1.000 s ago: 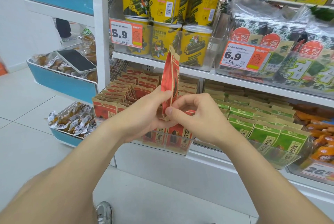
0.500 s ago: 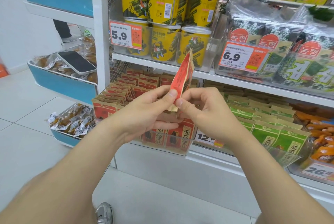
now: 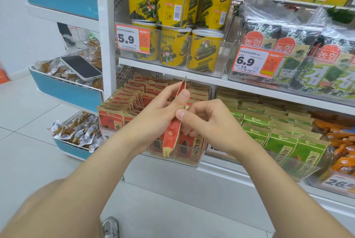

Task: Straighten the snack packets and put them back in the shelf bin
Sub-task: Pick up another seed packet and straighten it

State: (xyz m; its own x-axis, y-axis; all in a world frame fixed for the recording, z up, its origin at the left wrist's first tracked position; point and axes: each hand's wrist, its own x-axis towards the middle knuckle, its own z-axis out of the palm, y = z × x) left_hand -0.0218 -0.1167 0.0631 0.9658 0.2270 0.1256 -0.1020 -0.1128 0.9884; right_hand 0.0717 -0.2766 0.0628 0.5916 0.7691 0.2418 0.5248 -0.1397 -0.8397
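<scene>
Pinched between thumbs and fingers: left hand (image 3: 159, 111) near the top of the red packet (image 3: 171, 137), right hand (image 3: 208, 122) at its middle | held upright before the shelf bin (image 3: 189, 162) | seemingly flattening it to slot back.

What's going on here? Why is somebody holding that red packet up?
A person at a shop shelf is straightening one red snack packet. The left hand pinches it near the top and the right hand pinches it lower down. It is held upright, edge-on, in front of the clear shelf bin that holds matching red packets. It has not gone back in yet.
</scene>
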